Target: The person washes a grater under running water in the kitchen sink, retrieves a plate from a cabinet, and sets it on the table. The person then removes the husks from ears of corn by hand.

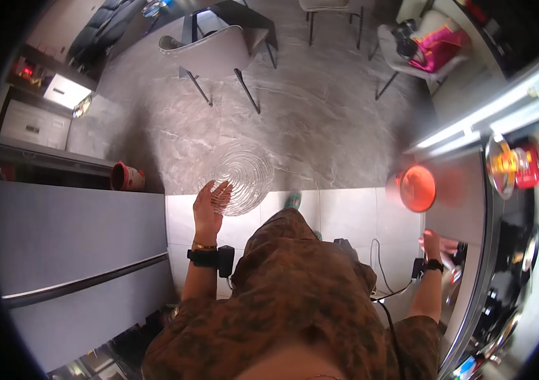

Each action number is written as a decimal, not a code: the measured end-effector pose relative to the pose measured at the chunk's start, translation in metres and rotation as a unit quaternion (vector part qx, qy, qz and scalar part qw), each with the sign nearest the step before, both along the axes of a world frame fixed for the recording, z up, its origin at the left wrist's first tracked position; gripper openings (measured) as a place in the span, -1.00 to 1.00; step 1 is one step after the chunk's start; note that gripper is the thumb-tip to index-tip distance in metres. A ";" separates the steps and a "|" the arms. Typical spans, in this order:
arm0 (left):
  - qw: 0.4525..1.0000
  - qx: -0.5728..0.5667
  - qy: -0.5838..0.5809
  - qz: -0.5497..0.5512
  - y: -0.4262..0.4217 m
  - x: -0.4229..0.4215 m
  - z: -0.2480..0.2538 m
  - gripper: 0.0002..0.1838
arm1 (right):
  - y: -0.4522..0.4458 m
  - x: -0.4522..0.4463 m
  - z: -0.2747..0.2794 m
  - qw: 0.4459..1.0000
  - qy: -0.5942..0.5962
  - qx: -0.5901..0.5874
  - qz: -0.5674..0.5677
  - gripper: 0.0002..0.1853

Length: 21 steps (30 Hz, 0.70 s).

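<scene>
A round clear glass plate (244, 174) with a swirled ridge pattern is held out in front of the body. My left hand (209, 206) grips its near left edge, fingers beneath or behind the glass. On the right, my right hand (432, 242) is at the edge of an open drawer or cabinet (465, 259) below the counter; its fingers are small and partly hidden, so their hold is unclear. Some objects inside the opening lie just beyond that hand.
An orange-red bucket (417, 189) stands right, by the counter. A red and white tub (127, 177) sits on the left shelf. Ahead are a grey chair (215, 54) and another chair (402, 57) holding a pink item (437, 49). Cables hang near my right side.
</scene>
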State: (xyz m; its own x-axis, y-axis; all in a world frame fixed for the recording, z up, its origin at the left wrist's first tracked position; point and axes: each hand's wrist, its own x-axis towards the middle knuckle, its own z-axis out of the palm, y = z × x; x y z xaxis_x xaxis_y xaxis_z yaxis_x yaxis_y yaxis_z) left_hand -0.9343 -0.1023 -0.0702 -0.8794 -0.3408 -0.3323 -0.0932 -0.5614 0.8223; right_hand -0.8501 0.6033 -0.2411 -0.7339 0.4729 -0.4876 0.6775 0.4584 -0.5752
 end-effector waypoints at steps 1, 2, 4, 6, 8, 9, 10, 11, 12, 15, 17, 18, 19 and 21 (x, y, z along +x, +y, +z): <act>1.000 -0.008 -0.010 0.012 -0.001 -0.014 -0.004 -0.65 | 0.020 -0.039 -0.031 0.993 0.055 0.063 0.085 -0.73; 1.000 -0.010 -0.012 0.018 -0.002 -0.026 -0.008 -0.65 | 0.002 -0.083 -0.001 0.993 0.018 0.034 0.113 -0.67; 0.999 -0.015 -0.020 0.024 -0.005 -0.066 -0.019 -0.64 | -0.017 -0.157 0.008 0.981 0.106 0.041 0.155 -0.66; 0.999 -0.002 -0.042 0.034 -0.005 -0.123 -0.029 -0.63 | -0.055 -0.219 0.050 0.974 0.093 0.036 0.205 -0.66; 0.999 0.001 -0.043 0.033 -0.002 -0.184 -0.025 -0.61 | -0.056 -0.258 0.045 0.976 0.097 -0.042 0.190 -0.67; 0.999 -0.002 -0.040 0.028 0.003 -0.219 -0.018 -0.61 | -0.051 -0.273 0.050 0.981 0.035 -0.009 0.191 -0.64; 0.999 -0.005 -0.034 0.025 0.009 -0.253 -0.010 -0.60 | -0.048 -0.290 0.057 0.981 -0.024 0.025 0.193 -0.60; 0.999 -0.022 -0.028 0.019 0.016 -0.286 0.001 -0.59 | -0.042 -0.304 0.060 0.988 -0.034 -0.005 0.148 -0.62; 1.000 -0.008 -0.013 0.014 0.022 -0.324 0.012 -0.61 | -0.033 -0.319 0.062 0.993 -0.046 -0.036 0.105 -0.65; 1.000 0.022 0.015 -0.001 0.040 -0.404 0.032 -0.65 | -0.015 -0.345 0.070 0.992 -0.081 -0.096 0.001 -0.71; 0.999 0.032 0.034 -0.012 0.053 -0.450 0.036 -0.66 | -0.007 -0.367 0.074 0.990 -0.082 -0.103 -0.049 -0.72; 0.999 0.037 0.029 -0.020 0.061 -0.469 0.039 -0.65 | -0.012 -0.382 0.088 0.988 -0.098 -0.106 -0.062 -0.71; 0.999 0.041 0.023 -0.028 0.068 -0.492 0.042 -0.64 | -0.007 -0.401 0.088 0.987 -0.098 -0.115 -0.060 -0.71; 0.998 0.049 0.024 -0.034 0.080 -0.531 0.038 -0.62 | 0.009 -0.436 0.081 0.984 -0.110 -0.130 -0.045 -0.70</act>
State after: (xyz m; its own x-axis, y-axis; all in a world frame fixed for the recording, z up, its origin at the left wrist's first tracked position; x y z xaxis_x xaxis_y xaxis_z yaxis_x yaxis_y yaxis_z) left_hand -1.4654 -0.0223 -0.0320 -0.9150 -0.2483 -0.3181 -0.0951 -0.6333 0.7680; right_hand -1.2865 0.6123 -0.1605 -0.5585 0.3686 -0.7431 0.8295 0.2476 -0.5006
